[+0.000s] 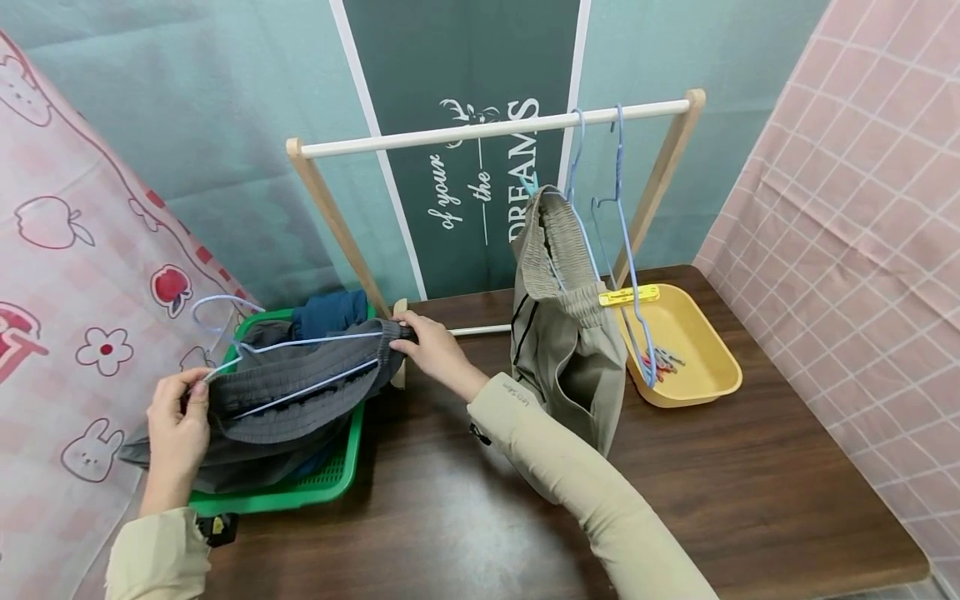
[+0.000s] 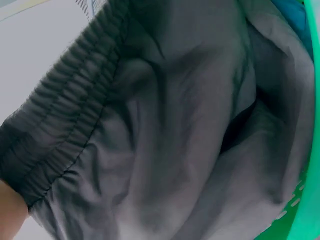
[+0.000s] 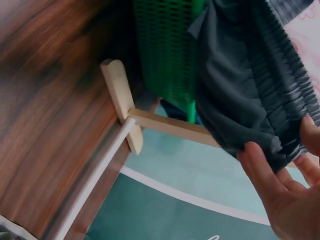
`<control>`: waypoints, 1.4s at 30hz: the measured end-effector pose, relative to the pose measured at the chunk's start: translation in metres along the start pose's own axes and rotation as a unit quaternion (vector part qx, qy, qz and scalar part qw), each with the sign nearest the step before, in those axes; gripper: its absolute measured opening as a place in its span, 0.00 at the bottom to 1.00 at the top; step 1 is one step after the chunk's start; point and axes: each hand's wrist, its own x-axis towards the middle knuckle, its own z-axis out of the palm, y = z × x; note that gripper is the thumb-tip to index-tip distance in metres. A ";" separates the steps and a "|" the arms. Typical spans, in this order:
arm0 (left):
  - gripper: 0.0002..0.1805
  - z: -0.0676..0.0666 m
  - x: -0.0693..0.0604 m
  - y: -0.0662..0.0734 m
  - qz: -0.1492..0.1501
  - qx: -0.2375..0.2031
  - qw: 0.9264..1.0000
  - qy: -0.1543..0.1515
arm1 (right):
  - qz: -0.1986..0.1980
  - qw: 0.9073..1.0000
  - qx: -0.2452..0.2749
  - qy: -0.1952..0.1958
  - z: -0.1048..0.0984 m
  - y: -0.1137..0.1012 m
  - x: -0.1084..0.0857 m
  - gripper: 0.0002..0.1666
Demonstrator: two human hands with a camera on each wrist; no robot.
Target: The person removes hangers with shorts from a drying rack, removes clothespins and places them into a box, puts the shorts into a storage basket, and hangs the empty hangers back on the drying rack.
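The left grip (image 1: 178,421) and right grip (image 1: 435,346) each pinch one end of the elastic waistband (image 1: 387,353) of a dark grey garment (image 1: 300,417), held over the green basket (image 1: 348,458) with a blue hanger (image 1: 322,340) inside it. If either pinch loosens, the elastic could spring inward and the hanger slip out. Loose cloth below could catch on the basket's rim; the hook could snag the patterned curtain (image 1: 90,275).

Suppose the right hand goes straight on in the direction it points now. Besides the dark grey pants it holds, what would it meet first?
Past the dark grey pants, the right hand would probably meet the left wooden post first, near its lower end, though depth is unclear.
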 end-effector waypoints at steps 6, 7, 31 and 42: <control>0.09 -0.002 0.001 -0.005 0.073 0.081 0.991 -0.074 | 0.034 0.996 0.044 0.063 0.002 0.009 0.002 0.12; 0.09 -0.004 0.001 -0.004 0.084 0.114 0.986 -0.092 | 0.044 0.994 0.060 0.074 0.002 0.011 0.002 0.11; 0.08 0.015 0.012 -0.006 0.083 0.277 0.957 0.023 | 0.215 0.709 0.666 0.084 0.037 0.058 0.035 0.08; 0.09 0.016 0.010 -0.003 0.052 0.283 0.958 0.011 | 0.202 0.652 0.730 -0.013 0.100 0.167 0.087 0.18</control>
